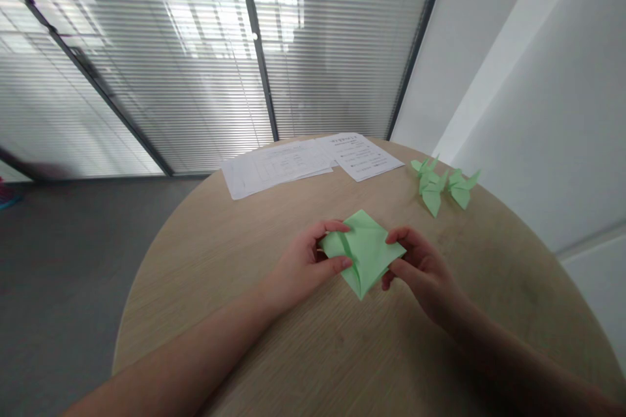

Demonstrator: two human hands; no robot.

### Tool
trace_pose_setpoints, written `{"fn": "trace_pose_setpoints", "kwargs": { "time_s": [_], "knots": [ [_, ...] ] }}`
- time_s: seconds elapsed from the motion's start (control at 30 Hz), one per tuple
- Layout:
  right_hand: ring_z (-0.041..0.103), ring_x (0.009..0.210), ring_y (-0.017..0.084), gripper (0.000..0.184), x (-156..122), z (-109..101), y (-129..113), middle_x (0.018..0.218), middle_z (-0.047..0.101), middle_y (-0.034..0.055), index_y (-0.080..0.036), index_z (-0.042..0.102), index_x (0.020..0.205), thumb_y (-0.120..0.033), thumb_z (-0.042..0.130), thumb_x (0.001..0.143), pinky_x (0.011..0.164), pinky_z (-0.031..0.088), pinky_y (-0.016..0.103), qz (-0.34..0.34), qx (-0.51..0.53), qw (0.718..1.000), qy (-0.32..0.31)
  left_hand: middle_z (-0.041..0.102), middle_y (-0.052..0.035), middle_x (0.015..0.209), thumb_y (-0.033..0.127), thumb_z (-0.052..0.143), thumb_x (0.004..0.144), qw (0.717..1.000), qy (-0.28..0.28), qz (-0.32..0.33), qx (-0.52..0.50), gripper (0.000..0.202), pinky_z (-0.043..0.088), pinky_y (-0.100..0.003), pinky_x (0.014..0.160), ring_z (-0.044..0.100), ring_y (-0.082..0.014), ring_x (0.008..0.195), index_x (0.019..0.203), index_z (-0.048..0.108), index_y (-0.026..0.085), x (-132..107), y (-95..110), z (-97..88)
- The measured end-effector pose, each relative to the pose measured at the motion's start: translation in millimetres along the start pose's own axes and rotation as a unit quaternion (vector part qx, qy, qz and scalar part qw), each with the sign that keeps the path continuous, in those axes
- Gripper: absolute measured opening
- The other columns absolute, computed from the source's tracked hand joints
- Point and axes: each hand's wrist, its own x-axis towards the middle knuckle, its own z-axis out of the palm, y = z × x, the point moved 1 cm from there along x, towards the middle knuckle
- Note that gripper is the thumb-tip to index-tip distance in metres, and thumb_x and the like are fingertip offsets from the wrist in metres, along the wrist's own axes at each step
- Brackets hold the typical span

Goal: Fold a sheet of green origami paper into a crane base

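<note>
A light green sheet of origami paper [369,247], folded into a diamond with layered flaps, is between my two hands over the table. My left hand [313,257] grips its left corner, with the thumb and index finger lying on the upper face near a raised crease. On the other side, my right hand [420,267] pinches the right corner between thumb and fingers. The paper's lower point faces me. Several folded green paper cranes [432,192] stand close together at the right, beyond my right hand.
Printed sheets of paper [278,166] overlap along the far edge of the round wooden table [205,254]. Behind the table are glass panels with blinds [332,78]. A white wall [548,111] borders it at the right.
</note>
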Motion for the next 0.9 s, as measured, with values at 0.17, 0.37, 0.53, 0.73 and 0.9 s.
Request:
{"fn": "trace_pose_setpoints", "kwargs": {
  "time_s": [0.17,0.37,0.53,0.73,0.9],
  "knots": [
    [0.063,0.049,0.011,0.026,0,0,2,0.077,0.062,-0.0057,-0.024,0.052,0.095,-0.021,0.067,0.074,0.047,0.052,0.024,-0.005,-0.014,1.0,-0.003,0.058,-0.0084,0.13,0.029,0.077,0.077,1.0,0.003,0.007,0.017,0.046,0.055,-0.031,0.079,0.063,-0.0199,0.1,0.118,0.059,0.023,-1,4,1.5],
    [0.059,0.057,0.012,0.027,-6,-1,12,0.076,0.058,-0.005,-0.026,0.054,0.1,-0.016,0.065,0.078,0.052,0.052,0.025,-0.063,-0.09,0.994,0.004,0.057,-0.0065,0.123,0.026,0.07,0.08,0.996,0.018,0.003,0.082,0.033,0.054,-0.031,0.075,0.06,-0.0166,0.09,0.11,0.055,0.022,-3,8,3.6],
    [0.058,0.063,0.014,0.023,-11,3,8,0.088,0.062,-0.0001,-0.026,0.055,0.1,-0.017,0.064,0.081,0.055,0.052,0.027,-0.124,-0.166,0.978,-0.022,0.055,0.0012,0.091,0.026,0.067,0.081,0.992,0.035,-0.012,0.124,0.03,0.05,-0.027,0.065,0.054,-0.0132,0.072,0.106,0.051,0.023,-3,6,6.5],
    [0.056,0.064,0.014,0.022,-10,3,12,0.091,0.062,0.0004,-0.027,0.055,0.102,-0.017,0.063,0.084,0.055,0.052,0.027,-0.124,-0.168,0.978,-0.02,0.054,0.0021,0.087,0.031,0.068,0.08,0.988,0.058,-0.021,0.143,0.038,0.052,-0.029,0.067,0.057,-0.0144,0.072,0.114,0.052,0.023,-3,7,6.8],
    [0.058,0.059,0.014,0.023,-7,-1,18,0.076,0.057,-0.0043,-0.028,0.054,0.103,-0.017,0.062,0.084,0.053,0.051,0.026,-0.089,-0.124,0.988,-0.001,0.059,-0.0013,0.097,0.028,0.066,0.081,0.99,0.044,-0.008,0.13,0.041,0.055,-0.032,0.074,0.061,-0.0156,0.078,0.12,0.052,0.023,-5,8,4.7]
  ]
}}
